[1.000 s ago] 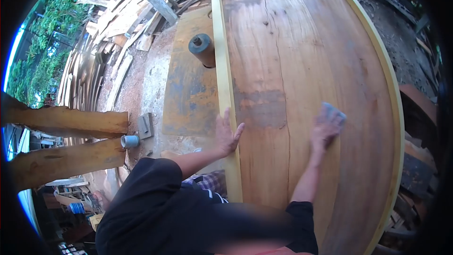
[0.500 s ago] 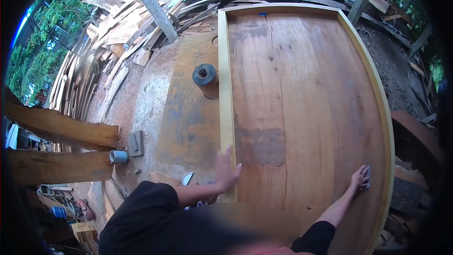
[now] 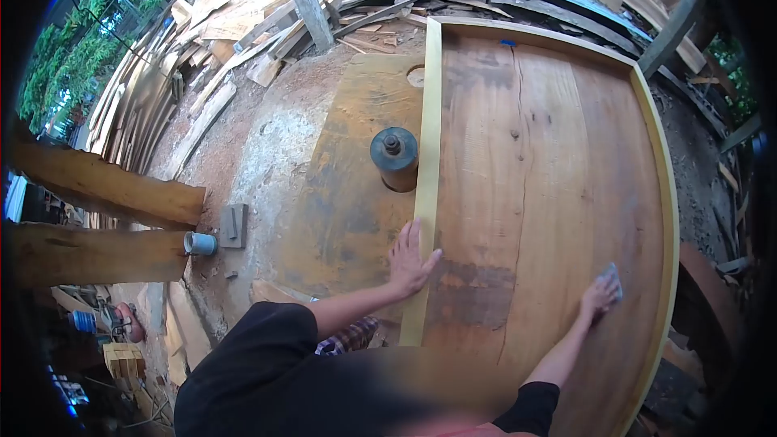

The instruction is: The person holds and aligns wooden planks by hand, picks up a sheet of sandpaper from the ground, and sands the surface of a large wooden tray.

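Note:
My left hand (image 3: 413, 260) rests on the pale left rim (image 3: 432, 121) of a large shallow wooden panel (image 3: 558, 178), its fingers stretched out and thumb apart. Further right, my right hand (image 3: 599, 298) is closed on a small flat whitish-grey piece, which looks like folded sandpaper (image 3: 615, 282), and presses it against the panel's surface. A long crack runs down the boards, and darker patches show at left. Part of the sandpaper is hidden under my fingers.
A dark-topped upright cylinder (image 3: 394, 150) stands against the rim on a stained board (image 3: 340, 186). Two thick planks (image 3: 105, 255) jut in from the left beside a grey cup (image 3: 200, 243). Scrap wood (image 3: 218, 24) and a post (image 3: 301, 0) lie beyond.
My right hand has slid the sandpaper up and left, away from the panel's right rim. My left hand stays at the left rim. The whole view has shifted.

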Action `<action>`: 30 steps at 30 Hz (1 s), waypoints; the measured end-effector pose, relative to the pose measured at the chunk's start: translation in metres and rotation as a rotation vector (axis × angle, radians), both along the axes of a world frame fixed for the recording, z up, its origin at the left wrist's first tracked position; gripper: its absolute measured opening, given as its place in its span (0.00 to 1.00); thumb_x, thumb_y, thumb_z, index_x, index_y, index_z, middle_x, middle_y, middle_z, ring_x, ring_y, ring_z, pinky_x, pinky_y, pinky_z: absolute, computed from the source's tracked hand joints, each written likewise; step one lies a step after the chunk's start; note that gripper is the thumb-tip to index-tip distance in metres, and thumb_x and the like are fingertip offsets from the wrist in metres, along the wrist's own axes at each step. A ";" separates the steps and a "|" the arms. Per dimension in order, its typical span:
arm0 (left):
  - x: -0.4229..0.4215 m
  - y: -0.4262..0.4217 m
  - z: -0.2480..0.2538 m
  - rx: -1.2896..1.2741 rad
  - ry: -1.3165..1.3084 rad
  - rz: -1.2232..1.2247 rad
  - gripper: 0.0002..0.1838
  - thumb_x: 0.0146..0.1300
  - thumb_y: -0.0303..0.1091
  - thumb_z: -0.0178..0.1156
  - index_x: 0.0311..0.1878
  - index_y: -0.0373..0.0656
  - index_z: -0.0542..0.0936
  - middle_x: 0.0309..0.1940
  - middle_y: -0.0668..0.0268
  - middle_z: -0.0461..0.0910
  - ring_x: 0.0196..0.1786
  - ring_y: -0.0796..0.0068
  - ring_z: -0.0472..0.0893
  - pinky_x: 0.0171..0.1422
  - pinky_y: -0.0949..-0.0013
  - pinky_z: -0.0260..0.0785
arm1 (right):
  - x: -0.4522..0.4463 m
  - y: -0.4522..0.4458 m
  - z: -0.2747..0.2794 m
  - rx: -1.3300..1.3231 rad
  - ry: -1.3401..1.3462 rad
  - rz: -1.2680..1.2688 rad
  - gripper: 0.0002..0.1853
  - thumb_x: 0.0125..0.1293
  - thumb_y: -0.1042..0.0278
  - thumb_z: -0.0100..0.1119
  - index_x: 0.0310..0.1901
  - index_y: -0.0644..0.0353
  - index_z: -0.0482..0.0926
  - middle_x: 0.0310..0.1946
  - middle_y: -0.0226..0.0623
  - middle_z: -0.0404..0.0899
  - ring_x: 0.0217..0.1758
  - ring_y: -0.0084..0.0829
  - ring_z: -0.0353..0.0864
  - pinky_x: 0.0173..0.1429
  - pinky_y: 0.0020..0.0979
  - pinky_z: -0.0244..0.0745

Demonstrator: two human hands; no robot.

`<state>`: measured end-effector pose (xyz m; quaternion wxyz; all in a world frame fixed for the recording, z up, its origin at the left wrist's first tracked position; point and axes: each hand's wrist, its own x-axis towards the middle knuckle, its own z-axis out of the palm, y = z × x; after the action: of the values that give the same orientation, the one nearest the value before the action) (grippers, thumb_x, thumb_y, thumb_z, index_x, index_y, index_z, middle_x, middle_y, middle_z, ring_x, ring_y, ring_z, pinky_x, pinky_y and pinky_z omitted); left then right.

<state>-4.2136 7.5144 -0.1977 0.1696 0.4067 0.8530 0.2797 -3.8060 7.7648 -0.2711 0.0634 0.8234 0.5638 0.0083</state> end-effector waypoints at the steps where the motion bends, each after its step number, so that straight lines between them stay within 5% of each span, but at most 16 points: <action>1: -0.009 0.015 -0.004 -0.007 -0.011 0.007 0.45 0.62 0.51 0.58 0.75 0.47 0.46 0.68 0.48 0.52 0.69 0.48 0.57 0.69 0.45 0.51 | 0.017 0.014 -0.017 -0.007 -0.011 0.007 0.28 0.72 0.57 0.39 0.73 0.43 0.53 0.72 0.46 0.53 0.74 0.51 0.50 0.70 0.54 0.57; 3: -0.018 0.034 -0.012 0.078 -0.054 0.051 0.44 0.63 0.51 0.57 0.74 0.45 0.47 0.67 0.47 0.53 0.68 0.47 0.59 0.69 0.49 0.53 | 0.039 0.029 -0.057 -0.002 -0.116 -0.054 0.29 0.72 0.54 0.39 0.73 0.39 0.51 0.72 0.46 0.53 0.73 0.53 0.50 0.68 0.58 0.58; 4: -0.019 0.035 -0.014 0.066 -0.077 0.056 0.44 0.63 0.51 0.57 0.74 0.45 0.47 0.67 0.47 0.53 0.68 0.47 0.59 0.69 0.49 0.53 | -0.055 0.004 0.010 -0.082 0.015 -0.008 0.29 0.71 0.53 0.40 0.73 0.36 0.51 0.73 0.45 0.51 0.74 0.54 0.49 0.69 0.59 0.54; 7: -0.021 0.031 -0.015 0.114 -0.044 0.007 0.43 0.63 0.49 0.57 0.74 0.44 0.48 0.66 0.47 0.55 0.67 0.46 0.60 0.70 0.52 0.54 | -0.199 -0.067 -0.009 0.385 0.208 0.900 0.31 0.68 0.56 0.49 0.72 0.36 0.56 0.74 0.41 0.48 0.77 0.53 0.43 0.74 0.57 0.41; 10: -0.021 0.035 -0.013 0.078 -0.012 -0.008 0.43 0.63 0.47 0.58 0.74 0.43 0.49 0.66 0.46 0.55 0.67 0.45 0.60 0.70 0.52 0.54 | -0.295 -0.110 0.039 0.057 0.498 1.232 0.26 0.67 0.54 0.51 0.67 0.35 0.66 0.74 0.40 0.51 0.76 0.52 0.44 0.75 0.53 0.40; 15: -0.021 0.036 -0.009 0.162 -0.075 -0.023 0.43 0.62 0.46 0.58 0.74 0.45 0.48 0.66 0.42 0.54 0.66 0.42 0.60 0.69 0.50 0.54 | -0.265 0.026 0.005 0.347 0.292 0.692 0.24 0.69 0.54 0.47 0.67 0.36 0.66 0.72 0.44 0.55 0.74 0.54 0.48 0.73 0.55 0.43; 24: -0.023 0.040 -0.010 0.149 -0.084 -0.081 0.42 0.64 0.42 0.59 0.74 0.40 0.47 0.67 0.47 0.52 0.70 0.48 0.55 0.74 0.54 0.49 | -0.209 -0.276 0.049 -0.129 0.527 0.842 0.27 0.65 0.57 0.55 0.66 0.29 0.66 0.73 0.38 0.51 0.76 0.52 0.45 0.73 0.58 0.41; 30: -0.020 0.038 -0.010 0.157 -0.069 -0.095 0.42 0.64 0.42 0.59 0.73 0.38 0.47 0.70 0.48 0.51 0.71 0.50 0.53 0.75 0.56 0.46 | -0.313 -0.089 0.036 0.206 0.584 0.923 0.26 0.64 0.57 0.54 0.65 0.30 0.68 0.72 0.39 0.53 0.76 0.50 0.45 0.75 0.52 0.40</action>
<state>-4.2333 7.5524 -0.2074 0.1795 0.4488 0.8018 0.3513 -4.1189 7.6761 -0.2355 -0.1865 0.4611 0.8564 -0.1384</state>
